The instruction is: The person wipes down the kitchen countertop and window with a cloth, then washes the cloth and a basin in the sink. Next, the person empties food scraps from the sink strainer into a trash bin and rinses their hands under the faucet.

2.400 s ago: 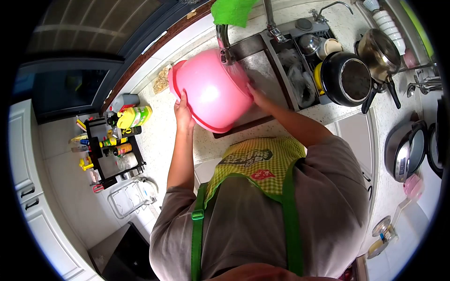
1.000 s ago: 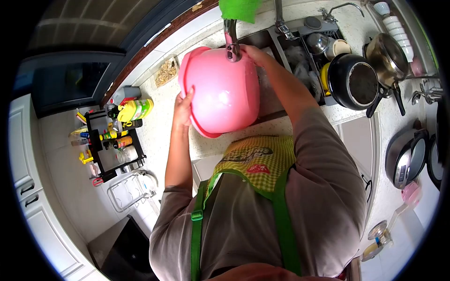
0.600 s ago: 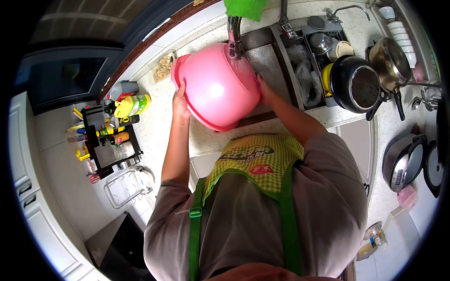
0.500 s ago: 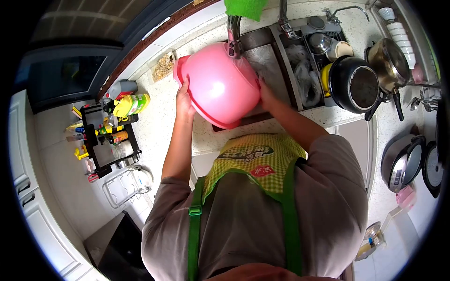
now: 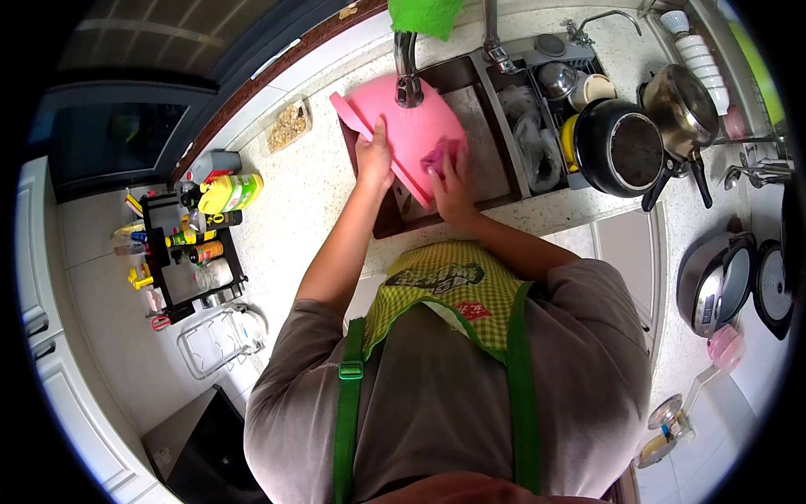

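Note:
A pink plastic basin (image 5: 405, 118) is tipped on its side over the sink (image 5: 494, 168), its outer surface beneath the faucet (image 5: 407, 71). My left hand (image 5: 375, 158) is closed on the basin's rim, thumb lying on the outside. With my right hand (image 5: 453, 190) I press a crumpled purple-pink cloth (image 5: 440, 156) against the basin's outer wall; the fingers bend around the cloth. The basin's inside is turned away from view.
A green cloth (image 5: 426, 15) hangs over the faucet. Right of the sink stand a black pot (image 5: 620, 147) and a steel pressure cooker (image 5: 678, 105). To the left are a small tray of bits (image 5: 289, 126), a yellow bottle (image 5: 231, 194) and a black bottle rack (image 5: 172, 269).
The basin has tilted further, its rim now slanting across the sink. My left hand has moved right with the rim. My right hand has left the basin's right edge and holds the cloth against its wall.

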The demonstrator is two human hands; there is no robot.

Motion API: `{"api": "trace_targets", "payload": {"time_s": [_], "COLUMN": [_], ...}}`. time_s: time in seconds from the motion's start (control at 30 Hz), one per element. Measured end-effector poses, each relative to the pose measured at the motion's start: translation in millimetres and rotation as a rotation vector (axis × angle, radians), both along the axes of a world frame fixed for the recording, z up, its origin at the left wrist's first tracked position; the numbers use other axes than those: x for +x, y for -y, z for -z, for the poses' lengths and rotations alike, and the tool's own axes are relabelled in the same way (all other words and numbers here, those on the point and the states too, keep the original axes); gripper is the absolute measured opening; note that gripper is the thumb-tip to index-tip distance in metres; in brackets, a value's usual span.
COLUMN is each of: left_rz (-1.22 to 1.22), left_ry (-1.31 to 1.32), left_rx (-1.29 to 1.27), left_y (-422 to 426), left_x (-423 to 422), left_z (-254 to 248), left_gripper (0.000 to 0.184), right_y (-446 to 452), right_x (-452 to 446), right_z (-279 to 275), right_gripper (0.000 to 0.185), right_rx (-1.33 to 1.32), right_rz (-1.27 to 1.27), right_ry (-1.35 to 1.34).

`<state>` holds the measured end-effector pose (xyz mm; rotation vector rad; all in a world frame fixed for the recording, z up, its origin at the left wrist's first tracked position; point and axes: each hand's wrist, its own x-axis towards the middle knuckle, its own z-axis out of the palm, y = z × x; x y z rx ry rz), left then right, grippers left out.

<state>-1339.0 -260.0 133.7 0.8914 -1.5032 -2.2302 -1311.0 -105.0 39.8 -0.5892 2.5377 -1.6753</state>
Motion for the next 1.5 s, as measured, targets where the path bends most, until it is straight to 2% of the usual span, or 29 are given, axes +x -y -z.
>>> {"api": "trace_targets", "payload": {"time_s": [0.03,0.1,0.17,0.2,0.27,0.37,0.43,0.5,0.53,0.57,0.63,0.67,0.7,0.73,0.8,0.83,0.87,0.97,1.03,1.1,1.17,1.23,1.27,1.33,1.37,1.43,1.47,1.5], "left_rz": [0.025,0.015,0.03,0.052,0.086,0.077,0.256,0.262,0.239,0.215,0.208,0.23,0.252,0.252,0.263,0.266,0.282,0.211,0.136,-0.023,-0.063,-0.088,-0.096,-0.069,-0.072,-0.052,-0.034,-0.041], "left_ry": [0.028,0.071,0.087,0.183,0.159,0.121,0.153,0.172,0.142,0.112,0.093,0.075,0.056,0.083,0.11,0.097,0.099,0.099,0.105,0.096,0.003,-0.041,-0.046,-0.069,-0.075,-0.056,-0.078,-0.088], "left_rx": [-0.087,-0.11,-0.271,-0.281,-0.297,-0.26,-0.245,-0.223,-0.211,-0.201,-0.158,-0.166,-0.174,-0.169,-0.165,-0.146,-0.117,-0.079,-0.017,-0.003,0.046,0.046,0.05,0.018,0.021,-0.02,-0.014,-0.01], "left_y": [-2.3,-8.9,-14.3,-11.9,-10.1,-9.6,9.2,12.8,2.2,-2.9,1.4,3.1,6.6,12.5,29.2,34.3,43.8,61.0,74.9,82.1,99.3,104.4,103.7,101.3,98.4,88.7,86.0,78.1], "left_x": [0.0,0.7,1.9,4.7,7.6,8.4,18.9,22.6,21.9,21.6,27.0,32.5,35.8,40.3,52.6,56.5,61.6,74.1,82.2,84.2,86.4,84.6,84.0,84.0,83.5,85.6,87.2,87.0], "left_z": [5.2,13.3,18.1,23.9,22.0,20.3,34.3,34.2,13.3,-1.6,-13.4,-21.4,-27.9,-31.7,-36.2,-44.5,-48.1,-62.5,-64.2,-69.0,-61.7,-59.9,-58.3,-56.5,-54.7,-45.7,-36.7,-35.9], "left_gripper": [0.036,0.037,0.035,0.037,0.037,0.031,0.029,0.024,0.021,0.019,0.016,0.016,0.016,0.016,0.016,0.016,0.017,0.023,0.026,0.029,0.036,0.035,0.035,0.033,0.033,0.032,0.037,0.037], "right_y": [-0.8,-0.3,4.9,9.0,21.8,45.7,63.6,79.4,95.3,95.7,94.6,96.3,105.2,121.1,133.4,124.3,101.8,83.3,88.1,81.1,64.9,51.7,49.3,49.0,48.5,45.4,43.4,41.3], "right_x": [-3.9,-16.6,-32.4,-41.4,-58.5,-86.8,-100.8,-123.1,-140.1,-145.6,-156.8,-160.0,-178.0,-204.7,-232.7,-227.4,-215.4,-198.4,-200.0,-179.8,-136.6,-100.3,-84.8,-59.8,-55.6,-47.6,-45.5,-43.6], "right_z": [-6.9,-20.7,-35.1,-38.5,-36.2,-34.2,-31.7,-27.0,5.3,-2.6,-28.9,-29.6,-15.3,16.6,110.3,87.9,40.4,29.0,110.4,106.6,93.8,72.3,56.5,20.3,11.3,2.2,0.2,-2.3], "right_gripper": [0.056,0.061,0.06,0.059,0.057,0.053,0.05,0.044,0.041,0.041,0.043,0.043,0.043,0.038,0.036,0.036,0.036,0.039,0.039,0.041,0.044,0.047,0.047,0.054,0.054,0.057,0.057,0.059], "right_rx": [-0.001,0.098,0.091,0.095,0.094,0.059,0.064,0.084,0.191,0.186,-0.292,-0.497,-0.498,-0.429,-0.751,-0.748,-0.567,-0.403,-0.5,-0.544,-0.636,-0.725,-0.714,-0.576,-0.571,-0.371,-0.365,-0.406], "right_rz": [0.002,-0.161,-0.238,-0.338,-0.457,-0.439,-0.421,-0.376,-0.298,-0.306,-0.548,-0.572,-0.576,-0.693,-0.875,-0.884,-0.811,-0.604,-0.394,-0.398,-0.406,-0.418,-0.422,-0.194,-0.196,0.001,-0.002,-0.089], "right_ry": [-0.002,-0.318,-0.377,-0.451,-0.553,-0.467,-0.418,-0.325,-0.786,-0.786,0.405,0.591,0.595,0.671,0.806,0.81,0.859,1.122,1.354,1.393,1.468,1.532,1.531,1.523,1.518,1.392,1.388,1.15]}}
